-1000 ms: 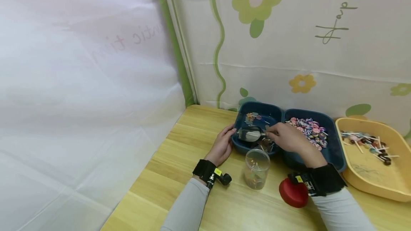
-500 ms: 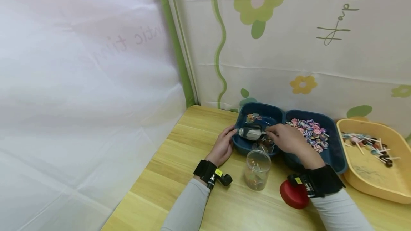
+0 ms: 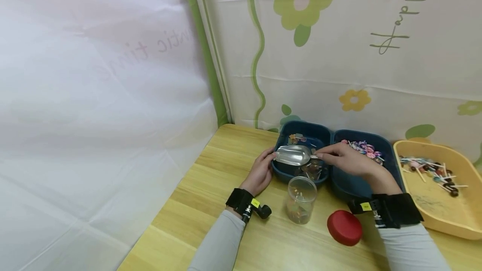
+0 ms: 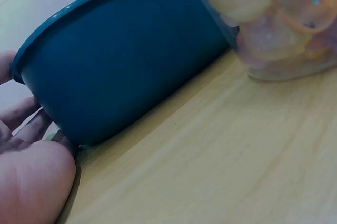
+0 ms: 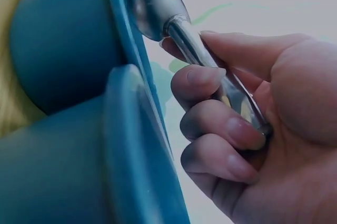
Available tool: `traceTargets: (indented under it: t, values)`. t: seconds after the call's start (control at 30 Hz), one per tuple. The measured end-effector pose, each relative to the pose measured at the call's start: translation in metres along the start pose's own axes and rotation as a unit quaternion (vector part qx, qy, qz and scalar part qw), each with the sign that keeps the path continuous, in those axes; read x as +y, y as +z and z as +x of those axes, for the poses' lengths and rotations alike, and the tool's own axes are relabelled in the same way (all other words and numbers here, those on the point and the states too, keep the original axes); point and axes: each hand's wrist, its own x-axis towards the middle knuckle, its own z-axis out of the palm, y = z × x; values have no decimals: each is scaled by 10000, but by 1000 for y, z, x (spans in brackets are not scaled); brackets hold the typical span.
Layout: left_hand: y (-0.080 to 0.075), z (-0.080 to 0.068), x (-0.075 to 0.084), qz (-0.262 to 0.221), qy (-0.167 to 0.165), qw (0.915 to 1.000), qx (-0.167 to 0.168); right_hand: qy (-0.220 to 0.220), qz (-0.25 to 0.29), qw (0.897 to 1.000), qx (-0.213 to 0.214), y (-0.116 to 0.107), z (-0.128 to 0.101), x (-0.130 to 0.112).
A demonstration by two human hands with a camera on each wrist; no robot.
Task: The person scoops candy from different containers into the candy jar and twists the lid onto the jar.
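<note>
The left hand (image 3: 259, 173) holds the near blue tub (image 3: 281, 173) by its side, thumb at the rim and the other fingers against the outer wall. The right hand (image 3: 348, 160) grips a metal scoop (image 3: 293, 155), its fingers curled round the handle; the scoop's bowl lies over that tub, its front end just beside the left thumb. Beneath and behind the bowl, small wrapped-looking sweets (image 3: 297, 138) lie in the tub. Between the two hands, closer to the person, a clear jar (image 3: 301, 204) stands upright and uncovered on the wooden counter (image 3: 211, 166), with colourful pieces at its bottom. A red lid (image 3: 344, 227) rests on the counter beside the right wrist. Under the right hand is a second blue tub (image 3: 350, 184) with swirled lollipops (image 3: 363, 149). Beyond the right hand, to its right, a yellow tray (image 3: 433, 200) holds more lollipops, and a flower-printed cloth (image 3: 312, 74) hangs behind everything.
</note>
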Motion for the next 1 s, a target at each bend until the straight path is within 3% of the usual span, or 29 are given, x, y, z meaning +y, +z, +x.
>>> traceTargets:
  t: [0.5,0.7,1.0]
  values:
    - [2,-1,0,73,47,10000,34,142,390,9987,-292,-1,-2,5]
    - [1,0,-2,63,99,9999,-14,220,396,9990,-59,-8,-9,6]
    - [0,0,-1,-12,110,9999,-109,-470,310,9974,448,-46,-46,-15]
